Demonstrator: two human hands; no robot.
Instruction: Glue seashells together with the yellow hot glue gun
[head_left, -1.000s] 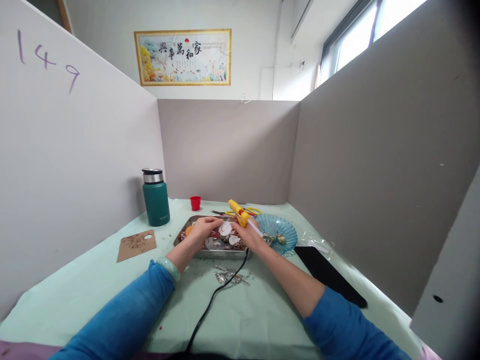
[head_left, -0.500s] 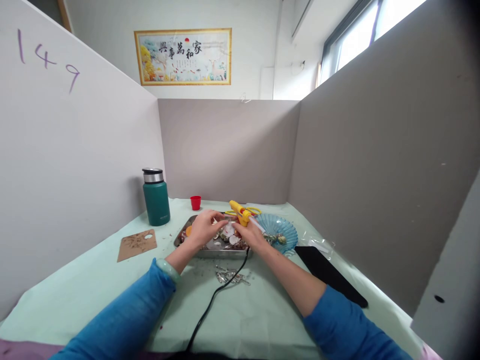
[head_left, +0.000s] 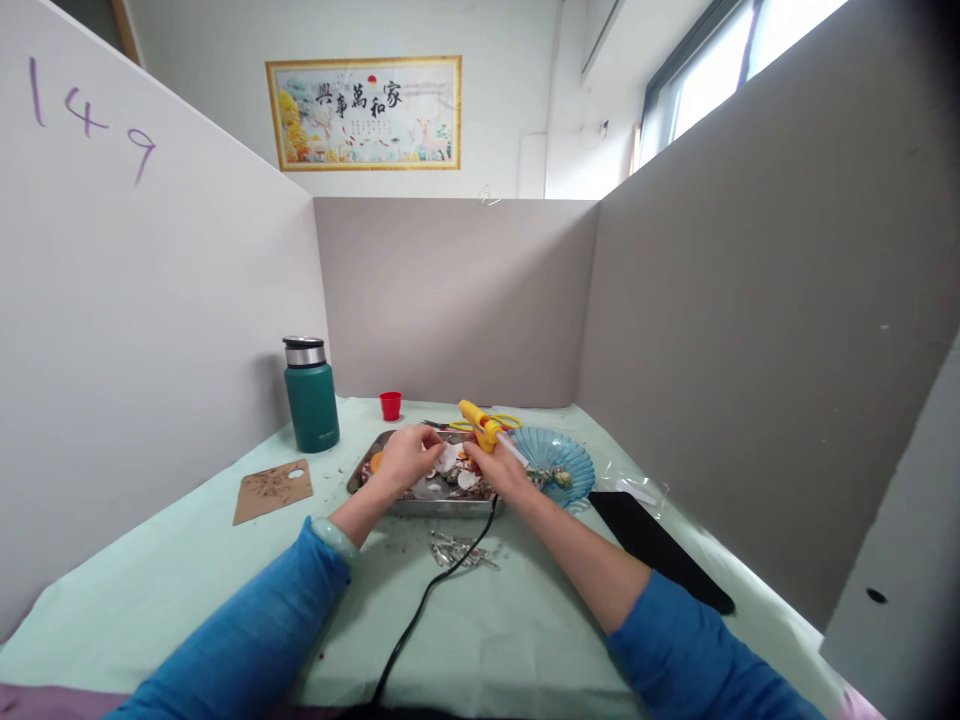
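My right hand (head_left: 504, 472) is closed round a yellow hot glue gun (head_left: 482, 424), whose cord (head_left: 431, 590) runs down toward me. A clear glue stick (head_left: 513, 449) sticks out of the gun's back end. My left hand (head_left: 409, 458) is over the left part of a metal tray (head_left: 442, 508), its fingertips pinched at a thin white piece (head_left: 449, 458); the exact kind of that piece is too small to tell. Shell-like bits and dried plant pieces fill the tray, including a round orange slice (head_left: 376, 461). Part of the tray's contents is hidden by my hands.
Right of the tray stands a blue scalloped plate (head_left: 559, 455) with dried buds. Yellow-handled scissors (head_left: 510, 421) lie behind. Also around are a red cup (head_left: 390, 405), green bottle (head_left: 311, 400), brown card (head_left: 272, 490), metal clips (head_left: 461, 551) and black board (head_left: 660, 550). Partitions enclose three sides.
My left hand has drawn slightly back to the left, its fingers closer together, and the white piece at its fingertips shows more clearly. My right hand and the glue gun have barely moved.
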